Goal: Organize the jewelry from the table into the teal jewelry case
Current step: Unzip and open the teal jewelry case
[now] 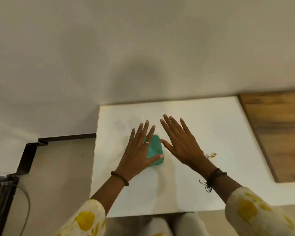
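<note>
both hands spread flat over a closed teal jewelry case (155, 150) on a white table (211, 184).
left hand (136, 154) covers it, right hand (180, 143) alongside, fingers apart; a gold earring (213, 155) near the right wrist could be swept off.

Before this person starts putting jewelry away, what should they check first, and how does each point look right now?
1. Teal jewelry case within reach: ok, it lies on the white table, partly under the left hand.
2. Case opened: not ok, it looks closed.
3. Hands free: ok, the left hand and right hand are spread flat and hold nothing.
4. Jewelry located: ok, a gold piece and a small clear piece lie beside the right wrist.
5. All jewelry accounted for: cannot tell, the hands may hide more.
</note>
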Action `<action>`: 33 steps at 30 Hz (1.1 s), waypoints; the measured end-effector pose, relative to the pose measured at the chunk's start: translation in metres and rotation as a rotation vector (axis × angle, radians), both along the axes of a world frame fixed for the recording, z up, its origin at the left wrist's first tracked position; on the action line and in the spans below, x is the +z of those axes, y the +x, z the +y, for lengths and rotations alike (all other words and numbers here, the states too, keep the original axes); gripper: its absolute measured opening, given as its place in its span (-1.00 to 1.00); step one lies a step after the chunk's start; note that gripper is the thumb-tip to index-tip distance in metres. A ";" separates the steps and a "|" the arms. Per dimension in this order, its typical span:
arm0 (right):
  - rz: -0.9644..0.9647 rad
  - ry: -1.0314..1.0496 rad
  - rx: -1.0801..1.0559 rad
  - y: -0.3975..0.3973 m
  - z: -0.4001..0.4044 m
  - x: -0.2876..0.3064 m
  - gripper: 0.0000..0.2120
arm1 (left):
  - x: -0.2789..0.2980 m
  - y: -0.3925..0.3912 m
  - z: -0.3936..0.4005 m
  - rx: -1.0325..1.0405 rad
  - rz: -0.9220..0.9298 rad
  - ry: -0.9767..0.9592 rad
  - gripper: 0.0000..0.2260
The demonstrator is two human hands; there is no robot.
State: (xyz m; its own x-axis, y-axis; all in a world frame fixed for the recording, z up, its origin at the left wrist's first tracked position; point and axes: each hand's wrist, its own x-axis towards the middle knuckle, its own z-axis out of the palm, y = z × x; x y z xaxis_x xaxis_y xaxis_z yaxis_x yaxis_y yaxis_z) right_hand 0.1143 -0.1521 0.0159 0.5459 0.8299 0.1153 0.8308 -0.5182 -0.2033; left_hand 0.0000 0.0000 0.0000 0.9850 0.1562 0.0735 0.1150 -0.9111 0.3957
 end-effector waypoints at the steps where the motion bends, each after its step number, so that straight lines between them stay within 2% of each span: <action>1: 0.019 -0.005 0.039 -0.001 0.000 -0.006 -0.42 | -0.004 -0.004 0.004 -0.017 0.108 -0.014 -0.10; 4: 0.168 -0.088 0.100 -0.009 -0.001 -0.013 -0.32 | -0.012 -0.015 0.017 -0.039 0.332 -0.095 0.12; 8: 0.331 -0.094 0.127 -0.025 -0.003 -0.017 -0.22 | -0.013 -0.027 0.012 -0.035 0.371 -0.197 0.09; 13: 0.365 -0.161 0.110 -0.034 -0.006 -0.015 -0.04 | -0.014 -0.029 0.009 0.057 0.302 -0.350 -0.01; 19: 0.448 -0.142 0.110 -0.049 -0.030 0.007 -0.05 | -0.007 -0.055 -0.015 0.095 0.240 -0.544 0.02; 22: 0.517 -0.088 0.086 -0.055 -0.046 0.024 -0.06 | 0.007 -0.066 -0.028 0.071 0.180 -0.603 0.00; 28: 0.671 0.084 0.044 -0.071 -0.073 0.058 -0.06 | 0.049 -0.087 -0.038 0.005 0.079 -0.839 0.00; 33: 0.718 0.173 0.053 -0.075 -0.075 0.063 -0.09 | 0.051 -0.093 -0.040 0.009 0.036 -0.865 0.02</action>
State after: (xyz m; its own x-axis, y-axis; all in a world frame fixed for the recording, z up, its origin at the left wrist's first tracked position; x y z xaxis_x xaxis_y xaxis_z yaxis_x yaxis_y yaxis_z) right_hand 0.0392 -0.2268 0.0785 0.4961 0.8594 -0.1235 0.4857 -0.3926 -0.7810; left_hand -0.0929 -0.0402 0.0512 0.9829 0.1502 -0.1062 0.1465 -0.2904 0.9456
